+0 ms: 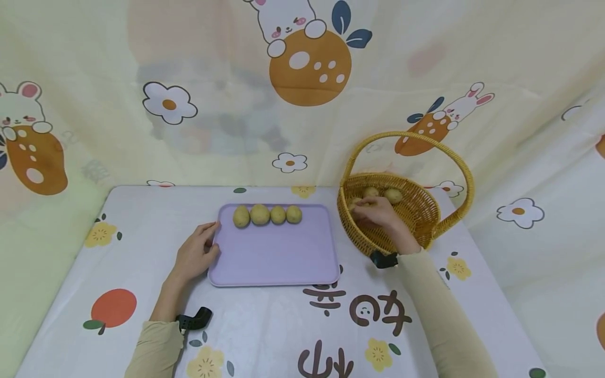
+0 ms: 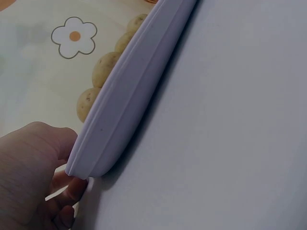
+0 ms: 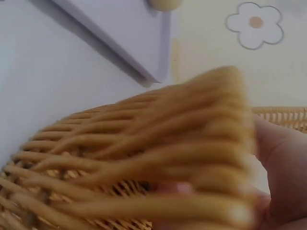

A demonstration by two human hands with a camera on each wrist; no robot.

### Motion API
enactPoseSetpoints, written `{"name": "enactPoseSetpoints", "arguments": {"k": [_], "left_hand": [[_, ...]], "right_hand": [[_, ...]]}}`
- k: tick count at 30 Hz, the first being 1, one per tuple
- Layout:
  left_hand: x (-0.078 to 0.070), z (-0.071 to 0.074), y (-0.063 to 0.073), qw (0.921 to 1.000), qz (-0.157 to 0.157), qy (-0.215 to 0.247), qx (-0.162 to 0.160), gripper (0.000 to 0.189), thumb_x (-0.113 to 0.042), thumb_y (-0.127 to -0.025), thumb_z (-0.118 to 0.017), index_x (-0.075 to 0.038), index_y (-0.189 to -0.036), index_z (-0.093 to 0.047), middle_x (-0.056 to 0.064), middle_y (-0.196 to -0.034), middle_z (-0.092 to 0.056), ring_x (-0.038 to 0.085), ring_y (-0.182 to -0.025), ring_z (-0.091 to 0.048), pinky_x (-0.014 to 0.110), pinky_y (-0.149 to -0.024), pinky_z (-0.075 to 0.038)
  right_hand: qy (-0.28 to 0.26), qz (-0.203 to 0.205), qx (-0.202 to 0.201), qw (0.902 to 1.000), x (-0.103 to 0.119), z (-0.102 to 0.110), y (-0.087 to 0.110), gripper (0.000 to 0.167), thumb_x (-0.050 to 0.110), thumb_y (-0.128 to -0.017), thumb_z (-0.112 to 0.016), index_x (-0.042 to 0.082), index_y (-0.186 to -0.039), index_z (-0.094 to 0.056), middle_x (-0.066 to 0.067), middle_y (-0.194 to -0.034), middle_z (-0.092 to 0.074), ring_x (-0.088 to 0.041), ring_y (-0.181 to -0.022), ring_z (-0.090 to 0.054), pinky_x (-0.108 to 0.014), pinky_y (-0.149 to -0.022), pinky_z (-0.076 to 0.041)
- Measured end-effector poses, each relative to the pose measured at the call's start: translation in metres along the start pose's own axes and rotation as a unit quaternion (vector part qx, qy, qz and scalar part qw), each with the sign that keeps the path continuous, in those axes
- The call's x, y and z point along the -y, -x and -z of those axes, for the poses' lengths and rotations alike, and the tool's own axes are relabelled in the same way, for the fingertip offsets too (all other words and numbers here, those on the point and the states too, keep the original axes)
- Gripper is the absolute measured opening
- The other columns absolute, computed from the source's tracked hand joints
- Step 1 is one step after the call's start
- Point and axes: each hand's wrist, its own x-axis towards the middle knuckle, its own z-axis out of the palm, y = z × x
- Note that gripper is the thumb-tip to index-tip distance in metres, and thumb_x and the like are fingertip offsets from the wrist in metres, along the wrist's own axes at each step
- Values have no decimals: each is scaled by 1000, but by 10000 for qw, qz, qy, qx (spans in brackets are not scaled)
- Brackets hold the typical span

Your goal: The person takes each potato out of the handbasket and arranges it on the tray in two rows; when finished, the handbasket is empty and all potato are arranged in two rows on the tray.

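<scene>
My left hand (image 1: 194, 254) is at the left edge of a lilac tray (image 1: 274, 257), its fingertips touching the rim. In the left wrist view its thumb and fingers meet the tray's corner (image 2: 88, 165). A row of several potatoes (image 1: 260, 214) lies along the tray's far side. My right hand (image 1: 380, 214) reaches into a wicker basket (image 1: 420, 226), fingertips right at a potato (image 1: 353, 203) by the left wall; I cannot tell whether they grip it. Two more potatoes (image 1: 393, 196) lie at the basket's back. The rim hides most fingers in the right wrist view.
The basket's tall arched handle (image 1: 465, 173) rises over its right side, beyond my right forearm. A printed cloth (image 1: 264, 325) covers the table, and a patterned curtain (image 1: 222, 136) hangs behind it. Black wrist cameras (image 1: 195, 319) sit at both cuffs.
</scene>
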Motion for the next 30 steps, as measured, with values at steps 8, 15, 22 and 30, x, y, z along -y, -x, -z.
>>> {"name": "enactPoseSetpoints", "arguments": {"k": [8,15,22,30], "left_hand": [[2,0,0,10000,-44,-6,-28,56,-4,-86,-60,3,-140,-51,19,-136,-54,24,-88,-59,40,-73,-45],[1,-1,0,10000,-1,13,-13,56,-4,-86,-60,3,-140,-51,19,-136,-54,24,-87,-59,39,-72,-45],[1,-1,1,9999,-97,-19,-99,56,-5,-86,-60,4,-140,-51,20,-135,-54,23,-86,-58,38,-71,-44],[3,-2,-1,10000,-22,14,20,57,-8,-87,-60,2,-142,-50,18,-137,-53,23,-87,-57,38,-72,-44]], "right_hand": [[-136,57,109,9998,5,10,5,46,12,-95,-59,-8,-136,-53,-5,-88,-68,-22,-83,-68,-46,-89,-52],[-177,176,18,9997,17,12,18,49,17,-96,-61,-6,-138,-52,-6,-88,-72,-17,-78,-70,-32,-76,-56],[-175,452,82,9988,29,7,25,47,20,-96,-62,-3,-136,-55,-11,-98,-73,-17,-82,-71,-29,-75,-55],[-131,1046,127,9943,36,-27,26,41,12,-93,-66,-3,-130,-61,-10,-88,-73,-18,-76,-69,-32,-74,-56]]}}
